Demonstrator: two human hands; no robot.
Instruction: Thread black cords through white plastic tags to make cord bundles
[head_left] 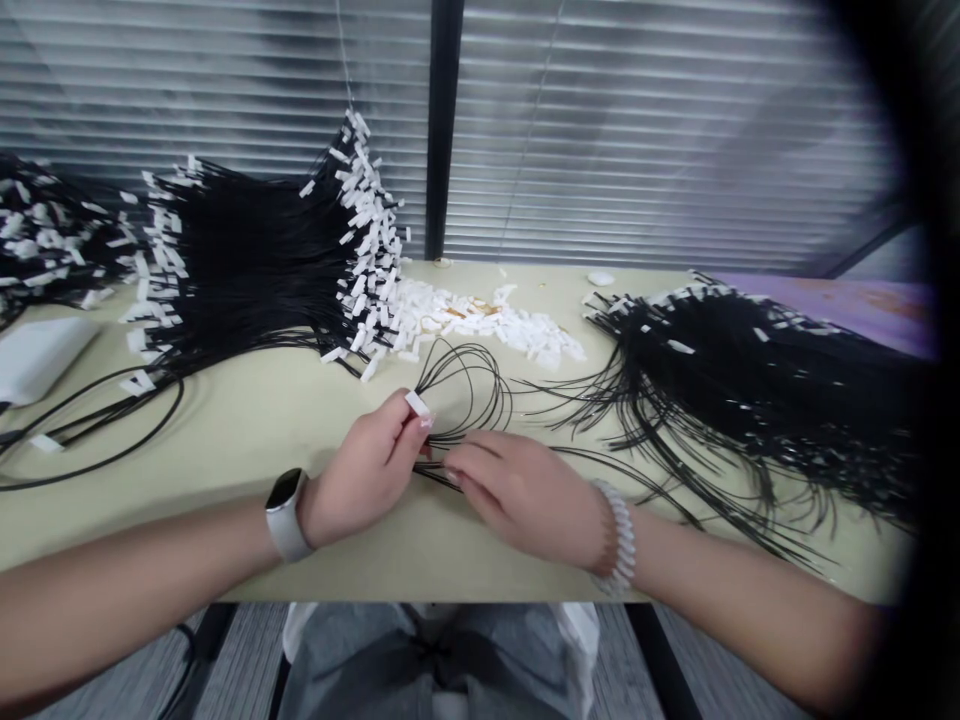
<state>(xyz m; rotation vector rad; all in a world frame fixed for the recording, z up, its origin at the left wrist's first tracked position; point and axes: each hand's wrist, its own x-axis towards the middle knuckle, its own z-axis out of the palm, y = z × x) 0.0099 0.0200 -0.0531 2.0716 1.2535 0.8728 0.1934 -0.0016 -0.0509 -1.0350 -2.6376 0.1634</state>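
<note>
My left hand (375, 455), with a watch on its wrist, pinches a small bundle of thin black cables (472, 385) near the table's front. A white connector (417, 404) sticks up between its thumb and forefinger. The bundle bows into loose loops to the right of that hand. My right hand (521, 490), wearing a bracelet, has its fingers closed around the lower strands of the cables, close beside the left fingertips. Its fingertips partly hide the strands they grip. More strands run out to the right behind the right hand.
Left of centre lies a big stack of black cables (262, 250) with white ends. White connector pieces (517, 330) are heaped mid-table. Another large pile of black cables (750, 380) spreads across the right. A white box (45, 355) stands far left. Blinds (637, 130) rise behind the table.
</note>
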